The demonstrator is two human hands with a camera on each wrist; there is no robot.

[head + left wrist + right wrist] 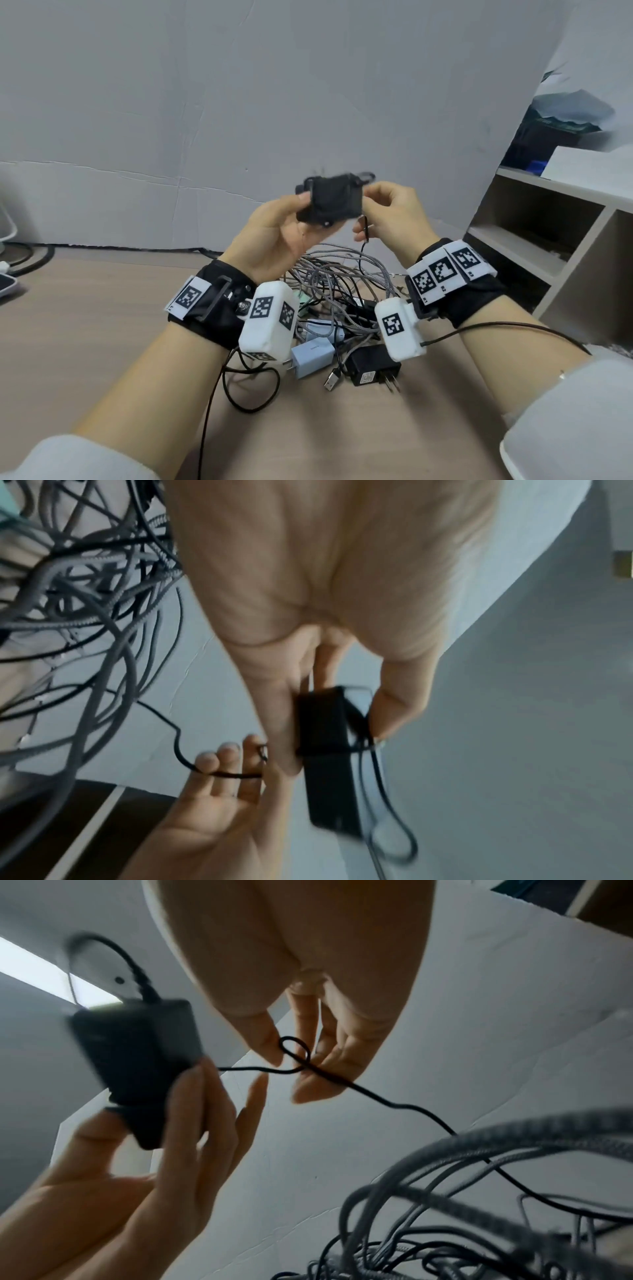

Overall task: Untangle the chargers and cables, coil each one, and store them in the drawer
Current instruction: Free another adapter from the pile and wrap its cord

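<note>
My left hand [305,205] grips a black charger block [330,202] in the air above the table, thumb on one side and fingers on the other, as the left wrist view shows [329,791]. Its thin black cable [365,229] runs down into the tangle of grey braided and black cables [339,281] on the table. My right hand [366,219], just right of the block, pinches a small loop of that thin cable [296,1053] between thumb and fingers. In the right wrist view the block [137,1053] is blurred.
A pale blue plug charger [311,356], a black wall adapter [371,368] and a loose USB plug [331,380] lie at the near side of the tangle. A grey shelf unit [579,260] with open compartments stands at the right. A wall stands close behind.
</note>
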